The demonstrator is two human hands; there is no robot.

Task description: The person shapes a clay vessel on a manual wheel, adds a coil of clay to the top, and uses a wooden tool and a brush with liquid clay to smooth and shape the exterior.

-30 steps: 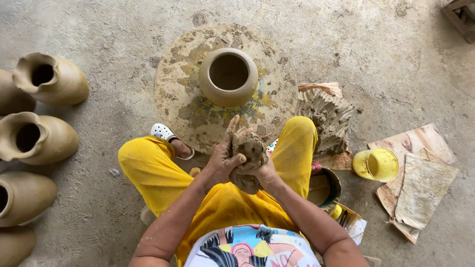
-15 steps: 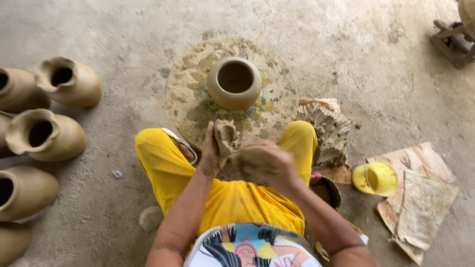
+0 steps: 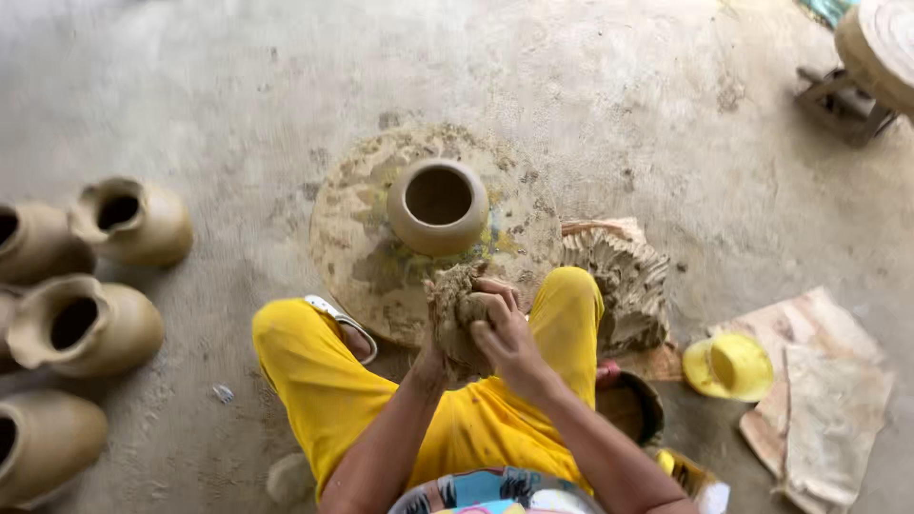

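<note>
shirt [image 3: 495, 490] with a colourful print at the bottom edge, yellow trousers [image 3: 333, 381] above it, person sitting cross-legged on grey concrete floor [image 3: 238, 86]. both forearms run up from bottom centre and meet at lower middle of the frame. right hand [image 3: 505, 333] lies on top, fingers curled and pressed together over a rough lump of clay [image 3: 455, 309]. left hand [image 3: 433, 357] sits under and behind the lump, mostly hidden; cannot tell how its fingers stand, only that it backs the clay. lump is clamped between both hands, touching both, its long axis roughly up-down in the frame, ragged top end poking out above the right fingers toward the pot. right hand shows nearer to that top end.

just above the hands, round clay-smeared wheel disc [image 3: 352, 247], and on its centre an open-mouthed clay pot [image 3: 438, 205], upright, apart from the lump but near it. white sandal [image 3: 343, 324] by the left knee at the disc's lower edge. right of the right knee, a ridged heap of clay [image 3: 619, 276], a dark bowl [image 3: 633, 409] lower down, a yellow cup [image 3: 728, 366], then crumpled sheets [image 3: 819, 409] at lower right. left edge: row of finished jars [image 3: 133, 224] lying tilted, mouths toward upper left. upper right corner: wooden stand [image 3: 847, 100], well apart.
</note>
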